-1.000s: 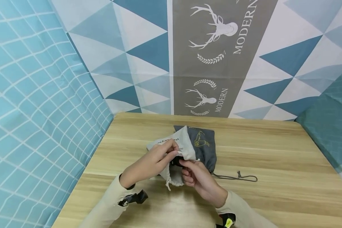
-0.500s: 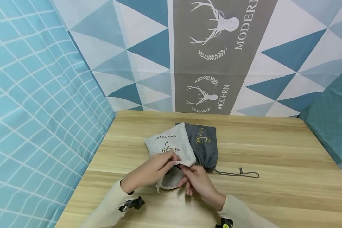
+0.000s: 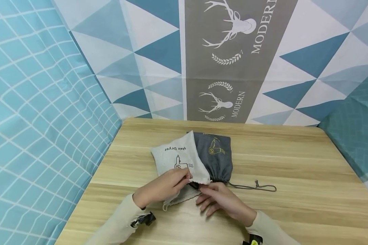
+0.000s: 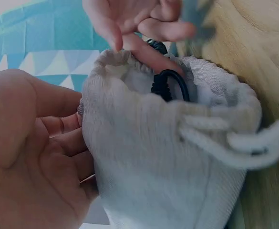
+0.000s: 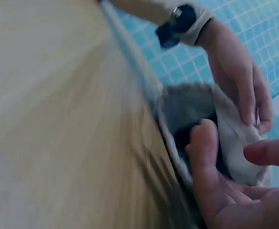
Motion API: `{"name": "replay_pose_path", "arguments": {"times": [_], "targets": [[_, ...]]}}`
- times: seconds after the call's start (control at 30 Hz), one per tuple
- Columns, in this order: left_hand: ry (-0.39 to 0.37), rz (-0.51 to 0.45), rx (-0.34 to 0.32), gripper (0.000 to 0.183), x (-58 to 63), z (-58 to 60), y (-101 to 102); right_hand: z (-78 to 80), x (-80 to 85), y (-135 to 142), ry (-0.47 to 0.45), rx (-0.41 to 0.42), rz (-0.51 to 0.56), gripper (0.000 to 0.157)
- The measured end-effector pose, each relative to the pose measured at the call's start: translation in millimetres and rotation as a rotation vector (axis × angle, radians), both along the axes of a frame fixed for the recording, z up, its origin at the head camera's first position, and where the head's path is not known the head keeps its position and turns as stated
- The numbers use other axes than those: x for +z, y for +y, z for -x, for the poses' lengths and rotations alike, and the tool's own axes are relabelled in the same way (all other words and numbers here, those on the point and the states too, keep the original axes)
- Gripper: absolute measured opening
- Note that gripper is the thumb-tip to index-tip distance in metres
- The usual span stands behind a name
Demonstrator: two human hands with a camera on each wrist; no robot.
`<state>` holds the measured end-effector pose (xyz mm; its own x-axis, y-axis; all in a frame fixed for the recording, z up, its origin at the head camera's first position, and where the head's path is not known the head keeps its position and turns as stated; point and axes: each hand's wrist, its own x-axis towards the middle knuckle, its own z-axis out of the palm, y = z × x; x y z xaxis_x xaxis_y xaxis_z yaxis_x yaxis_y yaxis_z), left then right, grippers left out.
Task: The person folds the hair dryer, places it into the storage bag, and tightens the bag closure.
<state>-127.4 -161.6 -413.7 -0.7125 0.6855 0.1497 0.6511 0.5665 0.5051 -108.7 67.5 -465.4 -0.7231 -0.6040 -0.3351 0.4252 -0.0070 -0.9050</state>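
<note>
A pale linen drawstring bag (image 3: 166, 158), printed "Hair Dryer" with a dryer outline, lies with its mouth towards the person. My left hand (image 3: 162, 185) pinches the upper rim of that mouth between thumb and fingers. At the right side of the opening is my right hand (image 3: 227, 201), its fingers spread and loosely bent. One of its fingers reaches into the mouth beside a black cord (image 4: 161, 88) in the left wrist view. In the right wrist view the right thumb and index finger are apart. The cord's other end is hidden in the bag.
A dark grey drawstring bag (image 3: 213, 163) with a yellow dryer print lies partly under the pale bag. Its string (image 3: 266, 188) trails right over the wooden table (image 3: 294, 163). Patterned cloth (image 3: 159, 68) hangs behind, and blue checked cloth (image 3: 33, 102) hangs at the left.
The black item showing in the bag's mouth has sunk mostly out of sight. My right hand has loosened its grip and drawn right. The pale bag lies flatter, its print uncovered.
</note>
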Motion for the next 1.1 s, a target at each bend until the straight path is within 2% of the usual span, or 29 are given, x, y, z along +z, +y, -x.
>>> {"name": "replay_pose_path", "arguments": {"times": [0.1,0.2,0.23,0.3,0.33,0.4,0.5,0.6,0.67,0.77,0.9,1.0,1.1], "targets": [[0.151,0.009,0.047,0.022,1.2,-4.7,1.6,1.2,3.2,7.8,0.070,-0.072,-0.053,0.042],[0.316,0.034,0.170,0.040,2.7,-11.9,-0.2,-1.4,9.6,10.5,0.158,-0.110,-0.095,0.038],[0.357,0.048,0.218,0.039,2.6,-14.6,-1.7,-3.4,13.0,10.6,0.203,-0.114,-0.122,0.037],[0.381,0.077,0.301,0.032,2.0,-21.7,-6.1,-7.4,19.0,11.6,0.313,-0.133,-0.190,0.035],[0.376,0.097,0.342,0.030,0.5,-26.3,-10.0,-8.3,20.1,11.2,0.372,-0.148,-0.232,0.034],[0.317,0.157,0.431,0.025,-3.7,-35.6,-18.4,-8.1,19.8,11.0,0.466,-0.177,-0.314,0.041],[0.165,0.287,0.540,0.035,-11.0,-47.9,-29.8,-3.5,12.7,10.9,0.557,-0.165,-0.392,0.054],[-0.012,0.346,0.557,0.048,-18.7,-56.2,-36.9,0.9,5.5,10.5,0.644,-0.109,-0.434,0.056],[-0.074,0.335,0.538,0.055,-24.1,-59.6,-39.2,2.5,3.1,9.8,0.714,-0.104,-0.449,0.047],[-0.058,0.313,0.514,0.059,-31.8,-61.2,-40.1,3.0,1.9,8.3,0.841,-0.135,-0.443,0.030],[0.001,0.308,0.545,0.045,-39.4,-59.9,-41.2,-0.1,3.6,3.6,1.031,-0.177,-0.472,0.016],[0.004,0.275,0.551,0.036,-41.7,-58.4,-44.1,-4.1,5.2,0.5,1.160,-0.211,-0.578,0.014],[0.052,0.185,0.501,0.031,-42.5,-55.7,-48.6,-9.1,6.4,-1.1,1.230,-0.192,-0.687,0.013]]}}
